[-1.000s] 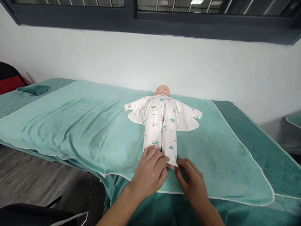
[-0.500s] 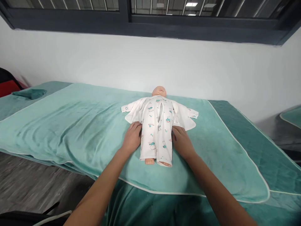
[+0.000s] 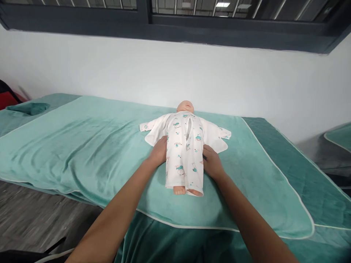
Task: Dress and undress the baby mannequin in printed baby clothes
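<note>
- Left grip (image 3: 159,150): a bare human hand, rounded across the back, fingertips hidden from sight.
- Right grip (image 3: 212,162): likewise a bare hand, with a slim, uncovered wrist.
- Left forearm (image 3: 117,208): sleeveless and plain, thickening toward the elbow.
- Right forearm (image 3: 251,219): also sleeveless, smooth in outline, tapering to the wrist.

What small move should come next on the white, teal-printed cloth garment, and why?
Probably ease the garment inward from both sides: the left hand and right hand are at its opposite edges, and a narrow slit gapes in its front.
</note>
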A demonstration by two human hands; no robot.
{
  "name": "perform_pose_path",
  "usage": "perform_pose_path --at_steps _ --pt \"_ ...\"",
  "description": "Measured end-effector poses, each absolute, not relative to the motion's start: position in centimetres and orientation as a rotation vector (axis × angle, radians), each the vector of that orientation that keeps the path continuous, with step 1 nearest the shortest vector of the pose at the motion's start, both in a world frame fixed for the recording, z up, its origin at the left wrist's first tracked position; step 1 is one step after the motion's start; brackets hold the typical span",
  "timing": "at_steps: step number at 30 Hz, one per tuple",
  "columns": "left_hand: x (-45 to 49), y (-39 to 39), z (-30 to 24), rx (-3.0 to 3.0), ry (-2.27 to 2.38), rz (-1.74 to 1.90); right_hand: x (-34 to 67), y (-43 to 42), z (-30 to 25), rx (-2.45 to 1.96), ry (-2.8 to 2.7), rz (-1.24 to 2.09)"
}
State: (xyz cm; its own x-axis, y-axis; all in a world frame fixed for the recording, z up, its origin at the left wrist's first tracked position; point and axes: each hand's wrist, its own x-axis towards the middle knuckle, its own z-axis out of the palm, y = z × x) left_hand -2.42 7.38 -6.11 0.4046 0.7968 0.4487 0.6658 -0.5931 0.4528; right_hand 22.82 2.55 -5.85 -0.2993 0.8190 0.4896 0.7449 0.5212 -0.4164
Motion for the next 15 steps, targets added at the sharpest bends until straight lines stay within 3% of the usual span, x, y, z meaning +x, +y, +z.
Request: perform_pose_path --at_steps 15 --pt "-5.0 4.5 -6.7 2.518 1.371 0.881 23.9 0.0 -5.6 -1.247 -2.120 0.211"
